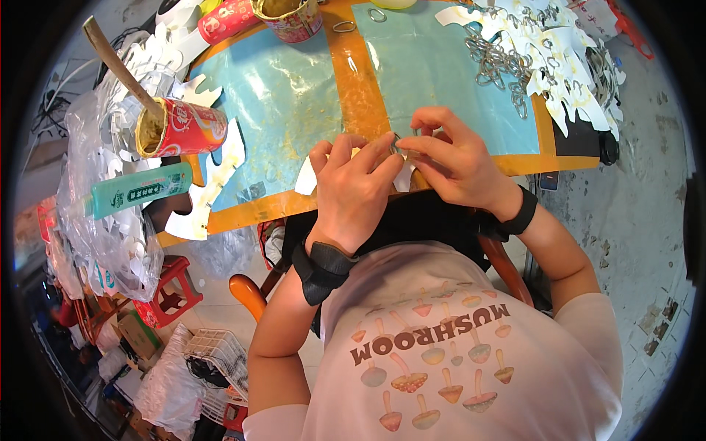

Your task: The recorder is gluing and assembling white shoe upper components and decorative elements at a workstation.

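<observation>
Near the front edge of the table, my two hands meet fingertip to fingertip. My left hand (pixel 353 187) is closed over a white cut-out piece (pixel 305 178), which shows on both sides of its fingers. The fingers of my right hand (pixel 460 162) pinch a small metal ring (pixel 398 140) at the piece's upper edge. How the ring sits against the piece is hidden by my fingertips. To the left, another white cut-out piece (pixel 202 209) with yellowish spots lies at the table edge.
A red paper cup (pixel 195 126) holding a wooden stick stands at left, beside a green bottle (pixel 143 189). Another paste-smeared cup (pixel 294 22) is at the back. Loose metal rings (pixel 489 62) and spotted white pieces (pixel 566 88) pile up at far right. A red stool (pixel 176 290) stands below.
</observation>
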{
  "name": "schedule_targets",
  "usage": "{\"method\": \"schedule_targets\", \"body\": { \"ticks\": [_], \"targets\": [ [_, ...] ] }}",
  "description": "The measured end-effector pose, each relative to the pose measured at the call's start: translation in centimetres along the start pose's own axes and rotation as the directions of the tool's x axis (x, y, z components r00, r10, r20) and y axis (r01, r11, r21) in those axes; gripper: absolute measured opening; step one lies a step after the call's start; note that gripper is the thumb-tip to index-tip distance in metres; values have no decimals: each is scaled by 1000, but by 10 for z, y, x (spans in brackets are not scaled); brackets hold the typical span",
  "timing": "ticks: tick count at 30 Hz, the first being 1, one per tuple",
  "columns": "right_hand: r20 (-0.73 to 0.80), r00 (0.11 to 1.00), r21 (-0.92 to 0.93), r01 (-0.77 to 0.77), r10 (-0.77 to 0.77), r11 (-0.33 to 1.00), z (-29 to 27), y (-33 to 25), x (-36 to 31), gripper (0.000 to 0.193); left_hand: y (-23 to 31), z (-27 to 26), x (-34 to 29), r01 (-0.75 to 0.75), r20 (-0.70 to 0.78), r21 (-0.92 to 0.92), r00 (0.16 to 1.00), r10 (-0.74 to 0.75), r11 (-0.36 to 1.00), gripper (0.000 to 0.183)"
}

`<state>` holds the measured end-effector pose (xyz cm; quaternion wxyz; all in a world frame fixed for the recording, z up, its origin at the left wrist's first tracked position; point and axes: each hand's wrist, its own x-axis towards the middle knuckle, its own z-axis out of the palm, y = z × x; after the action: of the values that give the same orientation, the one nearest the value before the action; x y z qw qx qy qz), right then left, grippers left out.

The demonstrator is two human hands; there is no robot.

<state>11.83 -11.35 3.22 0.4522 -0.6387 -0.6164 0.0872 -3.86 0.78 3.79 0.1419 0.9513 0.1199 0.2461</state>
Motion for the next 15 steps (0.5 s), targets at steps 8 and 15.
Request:
{"method": "schedule_targets", "body": {
  "ticks": [8,15],
  "targets": [
    [70,991,-116,120,-113,986,-5,2,1,20,-3,0,-2,8,-26,-11,1000,-9,1000,18],
    [79,983,-235,178,-164,955,-5,-4,-2,21,-4,0,0,27,-7,-17,1000,-27,999,18]
  ]
}}
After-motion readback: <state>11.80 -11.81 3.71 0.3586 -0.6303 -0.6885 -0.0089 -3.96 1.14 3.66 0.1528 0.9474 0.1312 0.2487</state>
